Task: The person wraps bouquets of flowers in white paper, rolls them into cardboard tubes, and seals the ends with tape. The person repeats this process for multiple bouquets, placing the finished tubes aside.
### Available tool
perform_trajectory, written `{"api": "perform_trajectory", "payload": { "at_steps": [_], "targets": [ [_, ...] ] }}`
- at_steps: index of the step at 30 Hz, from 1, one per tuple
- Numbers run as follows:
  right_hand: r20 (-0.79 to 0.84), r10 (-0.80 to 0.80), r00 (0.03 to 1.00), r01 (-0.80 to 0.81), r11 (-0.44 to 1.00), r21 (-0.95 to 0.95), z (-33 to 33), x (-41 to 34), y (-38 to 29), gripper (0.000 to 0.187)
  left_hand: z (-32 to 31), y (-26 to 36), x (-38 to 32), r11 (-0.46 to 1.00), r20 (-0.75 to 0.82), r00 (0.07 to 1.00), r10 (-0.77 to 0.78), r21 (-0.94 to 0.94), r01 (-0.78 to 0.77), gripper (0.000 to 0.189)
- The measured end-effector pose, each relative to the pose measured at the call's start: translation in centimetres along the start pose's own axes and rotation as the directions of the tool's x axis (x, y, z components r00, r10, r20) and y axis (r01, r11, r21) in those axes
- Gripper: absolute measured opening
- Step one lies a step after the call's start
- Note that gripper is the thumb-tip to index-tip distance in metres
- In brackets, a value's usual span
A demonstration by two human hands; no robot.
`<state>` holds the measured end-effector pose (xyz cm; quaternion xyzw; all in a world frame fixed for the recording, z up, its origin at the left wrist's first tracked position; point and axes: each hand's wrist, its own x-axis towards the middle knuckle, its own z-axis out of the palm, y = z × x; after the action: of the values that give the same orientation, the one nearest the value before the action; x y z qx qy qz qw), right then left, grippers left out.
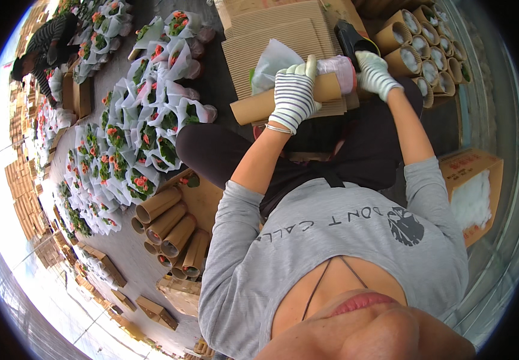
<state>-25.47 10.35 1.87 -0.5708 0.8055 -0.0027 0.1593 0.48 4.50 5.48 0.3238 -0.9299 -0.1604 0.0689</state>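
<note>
My left hand (294,92), in a striped white glove, is closed over a rolled cardboard piece (252,107) and a potted plant. White wrapping (277,60) hides most of the plant, with a little green leaf showing. Clear film covers its pot (336,72), whose reddish rim faces right. Both lie across a stack of corrugated cardboard sheets (259,45) in front of me. My right hand (374,74), gloved alike, has its fingers at the near end of a black tool (347,38), possibly a tape dispenser. I cannot tell whether they grip it.
Cardboard tubes with white stuffing (410,58) stand at the right, above a carton of white fibre (470,200). Wrapped flowering plants (151,103) cover the floor at left. More cardboard tubes (174,234) lie by my left side. Another person (45,49) bends at far left.
</note>
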Motion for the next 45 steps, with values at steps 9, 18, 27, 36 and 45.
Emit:
{"api": "perform_trajectory", "payload": {
  "at_steps": [9,18,27,36,45],
  "targets": [
    [-0.11,-0.074,0.991,0.118,0.121,0.986,-5.6,-1.6,4.3,0.039,-0.6,0.0,0.3,1.0,-0.029,0.999,0.019,-0.003,-0.02,0.111],
    [0.072,0.054,0.996,-0.081,0.167,0.983,-3.6,-19.3,-5.4,0.035,-1.1,0.0,1.2,0.996,0.071,0.997,-0.027,0.088,0.021,0.112],
    [0.242,-0.184,0.953,0.112,0.952,0.286,-5.9,-18.7,-6.6,0.04,-1.3,0.0,2.1,0.996,0.121,0.992,-0.035,0.087,0.024,0.106],
    [-0.409,0.083,0.909,0.019,0.971,0.239,-4.4,-10.3,-0.1,0.054,-1.9,1.0,1.0,0.99,0.091,0.996,0.013,0.142,-0.026,0.11],
    [-0.549,-0.059,0.834,0.367,0.801,0.473,-3.0,-4.6,-2.2,0.061,-2.1,0.4,-2.2,0.999,0.226,0.973,-0.039,-0.023,0.045,0.139]
  ]
}}
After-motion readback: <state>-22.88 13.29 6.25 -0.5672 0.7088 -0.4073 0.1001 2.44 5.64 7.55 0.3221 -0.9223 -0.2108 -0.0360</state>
